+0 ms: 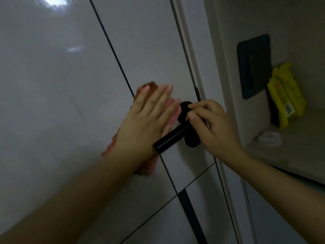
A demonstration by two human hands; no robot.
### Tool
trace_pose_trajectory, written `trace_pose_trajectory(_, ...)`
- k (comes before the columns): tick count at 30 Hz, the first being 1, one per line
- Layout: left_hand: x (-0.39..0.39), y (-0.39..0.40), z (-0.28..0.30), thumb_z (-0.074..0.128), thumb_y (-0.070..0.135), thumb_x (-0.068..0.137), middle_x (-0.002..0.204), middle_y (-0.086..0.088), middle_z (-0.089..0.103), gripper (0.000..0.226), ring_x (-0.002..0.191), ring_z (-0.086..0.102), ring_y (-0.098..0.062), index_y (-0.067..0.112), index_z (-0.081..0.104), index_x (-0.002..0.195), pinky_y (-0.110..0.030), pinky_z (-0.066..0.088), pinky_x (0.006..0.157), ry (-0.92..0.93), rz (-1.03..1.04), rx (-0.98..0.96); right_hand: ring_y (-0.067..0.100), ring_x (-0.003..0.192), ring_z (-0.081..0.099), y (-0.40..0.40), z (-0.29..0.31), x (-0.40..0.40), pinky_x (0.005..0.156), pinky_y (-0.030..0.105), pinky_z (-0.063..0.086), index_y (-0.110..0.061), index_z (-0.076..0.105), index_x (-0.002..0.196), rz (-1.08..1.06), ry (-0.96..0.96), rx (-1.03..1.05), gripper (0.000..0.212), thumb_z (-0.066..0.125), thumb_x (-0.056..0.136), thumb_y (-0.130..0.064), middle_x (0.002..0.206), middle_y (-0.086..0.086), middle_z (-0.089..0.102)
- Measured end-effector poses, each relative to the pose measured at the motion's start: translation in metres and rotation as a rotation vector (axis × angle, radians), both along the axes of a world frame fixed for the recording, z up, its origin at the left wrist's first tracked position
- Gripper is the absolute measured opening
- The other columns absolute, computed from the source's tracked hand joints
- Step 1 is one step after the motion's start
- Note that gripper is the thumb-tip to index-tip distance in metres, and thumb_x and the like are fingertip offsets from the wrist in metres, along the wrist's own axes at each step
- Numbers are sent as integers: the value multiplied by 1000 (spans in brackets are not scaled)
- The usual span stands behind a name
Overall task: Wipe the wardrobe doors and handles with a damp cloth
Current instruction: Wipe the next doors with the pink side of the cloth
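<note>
**Inspector:** While the left hand lies flat with fingers straight, it presses a pink cloth against the pale wardrobe door, just left of the black handle. The cloth spreads across the dark seam between two door panels, its edges showing above the fingertips and below the wrist.

**Clerk:** And the right hand?

**Inspector:** The right hand has thumb and fingers curled round the upper part of the handle, gripping it. I judge that it steadies the door so the panel does not swing under the pressure of wiping.

**Clerk:** Has the handle itself been wiped?

**Inspector:** Not determinable. The frame is dim and soft, so I cannot say whether the cloth touches the handle's base or merely lies beside it.

**Clerk:** Anything else nearby?

**Inspector:** To the right, a recessed shelf holds a yellow packet standing against the wall below a dark wall plate, with a crumpled white item near it.
</note>
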State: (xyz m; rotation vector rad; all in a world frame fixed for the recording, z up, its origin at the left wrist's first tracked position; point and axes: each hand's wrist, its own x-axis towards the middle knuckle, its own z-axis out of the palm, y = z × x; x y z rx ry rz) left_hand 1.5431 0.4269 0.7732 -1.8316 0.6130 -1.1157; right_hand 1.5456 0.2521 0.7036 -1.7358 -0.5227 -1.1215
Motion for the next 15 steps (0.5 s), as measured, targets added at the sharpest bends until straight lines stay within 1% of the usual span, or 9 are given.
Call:
trace_pose_trajectory(1, 1, -4, -9, -1, 47, 95, 156, -17, -15, 68, 143, -17, -29, 12, -8, 152, -49, -14, 115, -37, -11, -61, 14, 98, 50, 1, 0, 1, 84, 10, 35, -6, 71, 94, 1, -13, 6, 46, 39, 91, -40, 99, -4, 54)
trace_pose_trajectory(3, 2, -10, -36, 12, 43, 97, 159, -17, 6, 65, 147, 1, -30, 10, 10, 154, -48, -7, 119, -34, -94, -219, 14, 95, 50, 0, 0, 2, 80, 13, 36, -8, 71, 96, 15, -29, -5, 44, 42, 92, -40, 95, -5, 53)
trace_pose_trajectory(4, 2, -11, -50, 17, 39, 99, 159, -16, 15, 62, 147, 9, -29, 9, 17, 153, -46, -3, 120, -45, -115, -268, 14, 93, 50, -2, 2, 3, 77, 16, 36, -8, 70, 96, 12, -37, -21, 42, 43, 92, -38, 93, -4, 53)
trace_pose_trajectory(6, 7, -9, -72, 16, 36, 100, 158, -14, 19, 58, 147, 14, -29, 13, 18, 153, -45, -3, 119, -125, -97, -294, 16, 89, 49, -4, 5, 4, 71, 21, 31, -8, 70, 90, -16, -62, -63, 41, 40, 92, -36, 87, 0, 53)
trace_pose_trajectory(9, 12, -9, -83, 21, 36, 99, 156, -14, 27, 56, 144, 23, -31, 16, 18, 152, -47, 0, 118, -194, -95, -277, 16, 82, 46, -2, 6, 3, 65, 23, 25, -7, 62, 76, -35, -80, -108, 42, 38, 97, -33, 75, -1, 46)
trace_pose_trajectory(11, 16, -11, -79, 30, 37, 99, 153, -15, 33, 55, 142, 30, -32, 16, 25, 149, -47, 6, 117, -237, -108, -290, 16, 79, 43, -3, 4, 3, 63, 24, 23, -15, 50, 65, -46, -58, -132, 41, 39, 101, -30, 72, -5, 40)
trace_pose_trajectory(12, 18, -13, -76, 33, 37, 98, 152, -15, 35, 54, 140, 32, -32, 17, 31, 148, -46, 7, 117, -256, -119, -317, 16, 78, 43, -5, 5, 4, 63, 25, 23, -19, 45, 63, -62, -58, -147, 41, 38, 102, -30, 73, -5, 38)
trace_pose_trajectory(13, 19, -17, -76, 35, 37, 97, 151, -15, 37, 54, 140, 34, -32, 16, 35, 147, -46, 7, 116, -271, -127, -353, 16, 78, 42, -5, 5, 4, 62, 26, 22, -18, 45, 64, -76, -63, -161, 41, 37, 102, -30, 74, -3, 38)
trace_pose_trajectory(15, 20, -25, -85, 36, 36, 96, 150, -15, 38, 55, 140, 33, -32, 14, 37, 147, -47, 7, 116, -272, -141, -417, 16, 73, 41, -5, 6, 4, 61, 27, 22, -12, 49, 70, -87, -74, -184, 40, 36, 103, -31, 76, -1, 39)
